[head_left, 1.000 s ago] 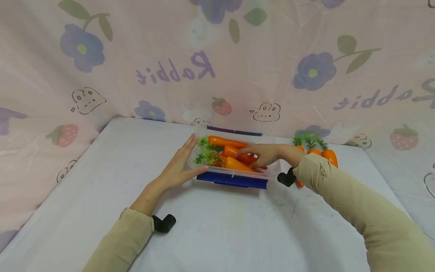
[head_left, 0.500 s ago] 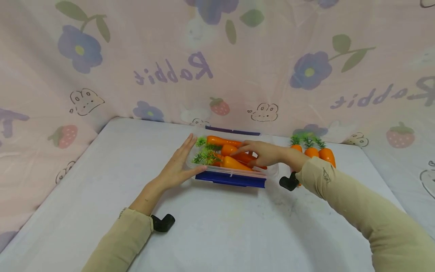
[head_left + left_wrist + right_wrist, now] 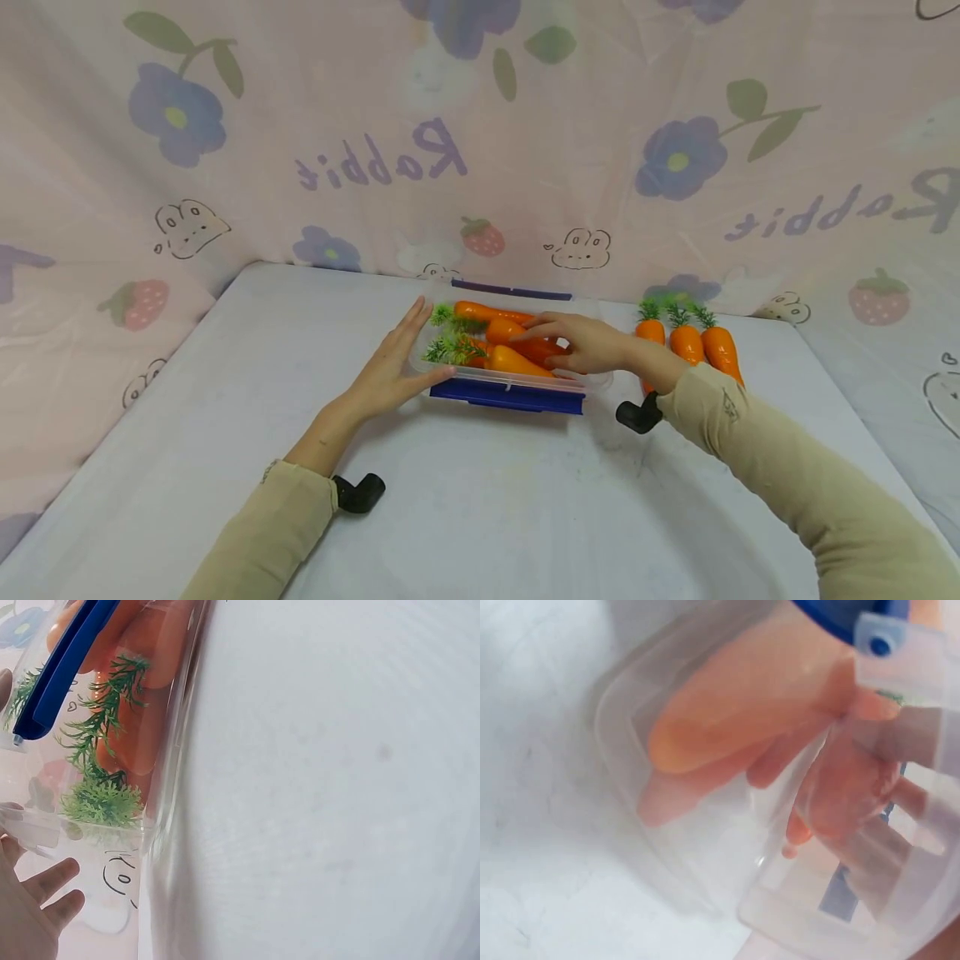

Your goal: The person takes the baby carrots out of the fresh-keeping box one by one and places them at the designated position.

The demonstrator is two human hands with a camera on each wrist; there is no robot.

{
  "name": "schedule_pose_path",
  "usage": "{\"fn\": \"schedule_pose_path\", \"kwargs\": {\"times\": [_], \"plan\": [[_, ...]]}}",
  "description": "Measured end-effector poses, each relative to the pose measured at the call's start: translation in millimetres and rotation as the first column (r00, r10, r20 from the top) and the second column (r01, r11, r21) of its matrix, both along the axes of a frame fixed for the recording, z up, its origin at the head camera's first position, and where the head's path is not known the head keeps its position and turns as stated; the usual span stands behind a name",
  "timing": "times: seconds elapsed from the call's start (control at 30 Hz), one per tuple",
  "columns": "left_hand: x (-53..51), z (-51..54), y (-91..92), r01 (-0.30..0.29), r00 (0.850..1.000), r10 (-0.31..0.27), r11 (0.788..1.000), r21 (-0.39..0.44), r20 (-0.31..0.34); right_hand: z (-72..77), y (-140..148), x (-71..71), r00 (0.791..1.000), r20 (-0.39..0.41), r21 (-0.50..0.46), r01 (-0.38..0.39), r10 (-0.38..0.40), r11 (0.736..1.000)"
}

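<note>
A clear plastic box (image 3: pixel 517 383) with blue clips stands on the table, holding several orange toy carrots (image 3: pixel 517 361) with green tops (image 3: pixel 454 347). My left hand (image 3: pixel 390 367) rests against the box's left end. Its fingers are straight and its thumb lies at the front rim. In the left wrist view the left fingertips (image 3: pixel 64 896) are beside the box's clear wall. My right hand (image 3: pixel 588 342) reaches into the right half of the box, and its fingers grip a carrot (image 3: pixel 542 348). Through the clear wall, the right wrist view shows these fingers (image 3: pixel 874 855) around a carrot (image 3: pixel 847 784).
To the right of the box, three more carrots (image 3: pixel 686 342) lie side by side on the white tabletop (image 3: pixel 480 500), partly behind the right forearm. A patterned pink cloth (image 3: pixel 525 183) hangs behind the table. Black wrist mounts (image 3: pixel 360 493) stick out from both sleeves.
My right wrist has shifted slightly toward the near side, uncovering more of the carrots on the right. Its fingers stay in the box. The left hand keeps its place at the box.
</note>
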State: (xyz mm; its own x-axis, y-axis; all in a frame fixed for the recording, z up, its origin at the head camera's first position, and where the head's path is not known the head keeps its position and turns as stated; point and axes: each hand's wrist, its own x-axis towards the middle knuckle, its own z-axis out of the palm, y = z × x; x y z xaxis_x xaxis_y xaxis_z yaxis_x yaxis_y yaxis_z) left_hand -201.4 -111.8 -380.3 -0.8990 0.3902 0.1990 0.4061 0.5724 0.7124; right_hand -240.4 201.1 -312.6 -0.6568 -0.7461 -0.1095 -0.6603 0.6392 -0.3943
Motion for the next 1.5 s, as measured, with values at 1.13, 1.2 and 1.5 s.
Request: {"fn": "schedule_pose_path", "kwargs": {"times": [1.13,1.2,1.5], "plan": [[1.2,2.5,0.3,0.006,1.0,-0.006,1.0,-0.007,0.009,-7.9,6,22.8,0.966,-0.186,-0.16,0.151,-0.18,0.976],[1.5,3.0,0.2,0.005,1.0,-0.005,1.0,-0.009,0.011,-8.5,6,24.0,0.963,-0.193,-0.182,0.151,-0.186,0.972],[1.5,3.7,0.4,0.005,1.0,-0.005,1.0,-0.011,0.013,-9.4,8,29.5,0.958,-0.195,-0.287,0.149,-0.21,0.946]]}}
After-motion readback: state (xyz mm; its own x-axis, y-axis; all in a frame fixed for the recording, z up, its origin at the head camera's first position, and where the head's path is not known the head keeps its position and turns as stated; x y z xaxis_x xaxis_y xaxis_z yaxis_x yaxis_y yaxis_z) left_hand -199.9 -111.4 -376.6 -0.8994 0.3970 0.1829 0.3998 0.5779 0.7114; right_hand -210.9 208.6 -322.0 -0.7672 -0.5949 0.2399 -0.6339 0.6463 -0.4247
